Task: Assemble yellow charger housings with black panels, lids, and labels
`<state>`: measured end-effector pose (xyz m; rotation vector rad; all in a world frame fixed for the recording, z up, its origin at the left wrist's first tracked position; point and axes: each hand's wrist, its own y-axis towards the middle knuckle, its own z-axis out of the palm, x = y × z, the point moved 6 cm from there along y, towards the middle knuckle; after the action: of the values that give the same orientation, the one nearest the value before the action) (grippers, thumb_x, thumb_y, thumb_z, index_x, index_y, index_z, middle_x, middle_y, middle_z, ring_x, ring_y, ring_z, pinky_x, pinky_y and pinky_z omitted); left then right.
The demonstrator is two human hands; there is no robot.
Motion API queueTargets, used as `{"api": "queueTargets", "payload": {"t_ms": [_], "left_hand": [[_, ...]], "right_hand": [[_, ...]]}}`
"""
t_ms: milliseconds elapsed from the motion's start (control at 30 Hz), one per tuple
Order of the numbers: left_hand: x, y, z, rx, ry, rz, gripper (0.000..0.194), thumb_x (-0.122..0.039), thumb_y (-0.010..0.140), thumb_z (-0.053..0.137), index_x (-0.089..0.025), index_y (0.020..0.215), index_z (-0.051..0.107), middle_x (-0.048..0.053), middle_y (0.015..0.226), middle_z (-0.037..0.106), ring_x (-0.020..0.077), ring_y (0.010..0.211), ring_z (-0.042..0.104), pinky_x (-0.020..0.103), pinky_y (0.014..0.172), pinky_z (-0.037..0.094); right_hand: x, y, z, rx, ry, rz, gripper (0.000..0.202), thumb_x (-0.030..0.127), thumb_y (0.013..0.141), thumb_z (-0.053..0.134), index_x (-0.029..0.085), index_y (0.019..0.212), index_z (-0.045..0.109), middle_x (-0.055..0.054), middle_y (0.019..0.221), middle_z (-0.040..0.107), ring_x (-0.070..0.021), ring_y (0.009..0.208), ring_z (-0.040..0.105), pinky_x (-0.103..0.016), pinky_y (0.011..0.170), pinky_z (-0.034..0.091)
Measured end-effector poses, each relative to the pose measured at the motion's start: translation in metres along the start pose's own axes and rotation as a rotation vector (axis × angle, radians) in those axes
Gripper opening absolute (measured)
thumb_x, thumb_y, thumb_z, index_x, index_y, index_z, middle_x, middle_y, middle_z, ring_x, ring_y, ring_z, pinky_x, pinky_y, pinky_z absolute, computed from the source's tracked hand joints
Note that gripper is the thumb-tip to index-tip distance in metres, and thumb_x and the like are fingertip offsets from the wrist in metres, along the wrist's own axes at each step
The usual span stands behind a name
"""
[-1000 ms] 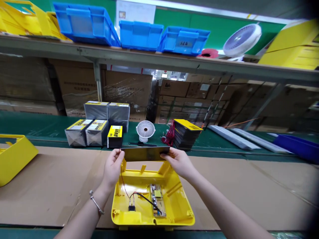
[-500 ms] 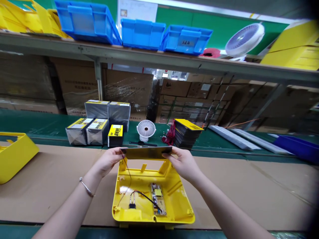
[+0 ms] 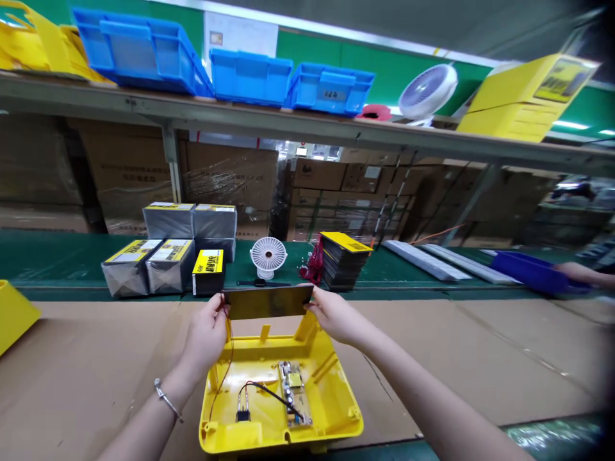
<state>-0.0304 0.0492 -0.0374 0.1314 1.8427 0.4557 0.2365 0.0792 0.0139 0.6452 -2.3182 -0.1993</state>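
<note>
Between my two hands a dark rectangular panel point(image 3: 269, 301) is held by its short ends, above the far rim of a yellow plastic housing point(image 3: 250, 438). My left hand point(image 3: 205, 336) pinches the left end, where a thin dark red wire hangs down into the housing. The right end is gripped by my right hand point(image 3: 339, 315). Inside the housing lie a circuit board point(image 3: 294, 392) with small components and a black socket point(image 3: 243, 416) joined to it by red and black wires.
Behind the housing stand wrapped stacks of panels point(image 3: 125, 272), a small white fan point(image 3: 268, 256), red wires point(image 3: 313, 262) and a stack of yellow-topped panels point(image 3: 343, 262). Blue bins point(image 3: 331, 89) line the shelf above. At the right, another person's hand point(image 3: 574, 272) touches a dark blue tray point(image 3: 523, 272).
The panel has tilted more upright, showing more of its dark face, still in both hands. The view has shifted right, and another person's hand has appeared at the blue tray.
</note>
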Motion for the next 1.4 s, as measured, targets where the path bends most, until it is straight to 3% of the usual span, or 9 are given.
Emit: {"api": "queueTargets", "payload": {"t_ms": [133,200,333,433,533,867,1000,1167,1400], "left_hand": [[0.002,-0.002,-0.001,0.004,0.105,0.021,0.02,-0.031,0.085,0.046,-0.02,0.092,0.061,0.003,0.082,0.068,0.0191,0.074,0.062,0.026,0.066,0.043],[-0.001,-0.003,-0.001,0.017,0.144,0.029,0.02,-0.029,0.085,0.044,-0.021,0.093,0.06,0.003,0.083,0.069,0.0186,0.073,0.063,0.026,0.065,0.044],[-0.012,-0.005,0.002,0.019,0.204,0.061,0.028,-0.023,0.084,0.039,-0.023,0.108,0.053,0.004,0.091,0.067,0.0188,0.08,0.066,0.027,0.069,0.047],[-0.017,-0.005,0.006,0.024,0.273,0.084,0.035,-0.019,0.081,0.04,-0.024,0.114,0.049,0.004,0.089,0.066,0.0205,0.079,0.066,0.03,0.07,0.048],[-0.018,-0.006,0.01,0.05,0.354,0.106,0.041,-0.016,0.078,0.04,-0.024,0.118,0.047,0.004,0.09,0.066,0.0218,0.076,0.065,0.033,0.071,0.047],[-0.009,-0.002,0.015,0.103,0.418,0.157,0.029,-0.018,0.079,0.039,-0.024,0.105,0.05,0.006,0.104,0.066,0.0219,0.099,0.063,0.036,0.085,0.048],[-0.007,-0.003,0.018,0.143,0.426,0.162,0.023,-0.022,0.082,0.039,-0.025,0.097,0.056,0.005,0.102,0.066,0.023,0.099,0.062,0.039,0.087,0.047],[-0.011,-0.005,0.02,0.181,0.45,0.159,0.021,-0.028,0.084,0.039,-0.025,0.094,0.057,0.005,0.1,0.066,0.0236,0.096,0.061,0.038,0.085,0.046],[-0.01,0.016,0.021,0.319,0.471,0.102,0.03,-0.03,0.082,0.04,-0.02,0.105,0.057,0.007,0.102,0.066,0.0217,0.093,0.062,0.032,0.082,0.047]], "right_hand": [[-0.012,-0.003,-0.002,0.054,-0.101,0.03,0.015,0.017,0.079,0.054,0.019,0.082,0.069,-0.005,0.08,0.071,-0.0211,0.076,0.065,-0.029,0.07,0.048],[-0.013,-0.005,-0.001,0.047,-0.111,0.062,0.025,0.02,0.081,0.055,0.02,0.102,0.067,-0.003,0.077,0.07,-0.0187,0.07,0.064,-0.029,0.068,0.049],[0.025,-0.013,-0.005,-0.177,-0.265,-0.105,0.07,0.038,0.086,0.057,0.021,0.146,0.025,-0.011,0.121,0.059,-0.0245,0.105,0.058,-0.042,0.093,0.044],[0.066,-0.014,0.017,-0.254,-0.606,-0.36,0.077,0.034,0.084,0.061,0.02,0.147,0.02,-0.015,0.14,0.042,-0.0335,0.129,0.036,-0.053,0.108,0.026],[0.077,-0.004,0.046,-0.204,-0.843,-0.356,0.069,0.019,0.085,0.05,0.014,0.147,0.019,-0.02,0.137,0.042,-0.0383,0.128,0.034,-0.06,0.107,0.022],[0.056,0.0,0.081,0.063,-0.834,-0.321,0.052,0.015,0.086,0.044,0.007,0.137,0.036,-0.017,0.101,0.059,-0.0287,0.092,0.056,-0.047,0.081,0.047],[0.051,0.004,0.076,0.212,-0.799,-0.335,0.049,0.026,0.083,0.057,0.02,0.13,0.047,-0.009,0.102,0.063,-0.0234,0.091,0.06,-0.032,0.072,0.049],[0.045,0.022,0.061,0.316,-0.804,-0.182,0.016,0.03,0.084,0.057,0.02,0.083,0.069,-0.007,0.081,0.069,-0.0208,0.07,0.065,-0.027,0.06,0.046],[0.049,0.024,0.058,0.313,-0.791,-0.11,0.025,0.038,0.08,0.059,0.016,0.083,0.07,-0.011,0.085,0.071,-0.0256,0.076,0.067,-0.03,0.061,0.047]]}}
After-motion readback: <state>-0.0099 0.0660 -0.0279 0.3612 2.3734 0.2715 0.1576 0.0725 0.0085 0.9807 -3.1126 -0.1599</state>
